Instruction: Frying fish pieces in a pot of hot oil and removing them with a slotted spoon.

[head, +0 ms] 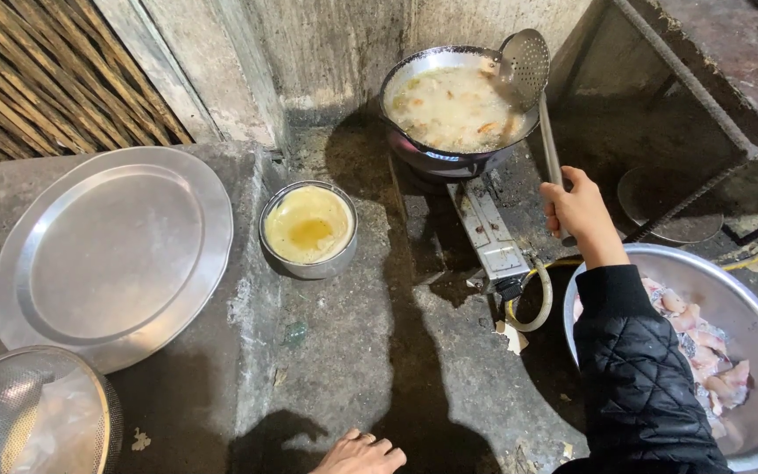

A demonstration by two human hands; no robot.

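Note:
My right hand (pixel 579 209) grips the long handle of a perforated metal skimmer (pixel 525 63), whose round head stands at the right rim of a frying pan (pixel 414 68). The pan sits on a gas burner and holds bubbling oil with pale pieces of food in it. My left hand (pixel 360 455) rests flat on the concrete ledge at the bottom edge, holding nothing. Under my right sleeve stands a large metal basin (pixel 747 290) with raw pinkish pieces of meat or fish.
A small metal bowl (pixel 309 230) of yellow oil stands left of the burner. A big round metal tray (pixel 116 254) lies at the left, a mesh strainer (pixel 32 421) in the bottom left corner. A yellow gas hose (pixel 539 303) loops beside the burner. Concrete walls close the back.

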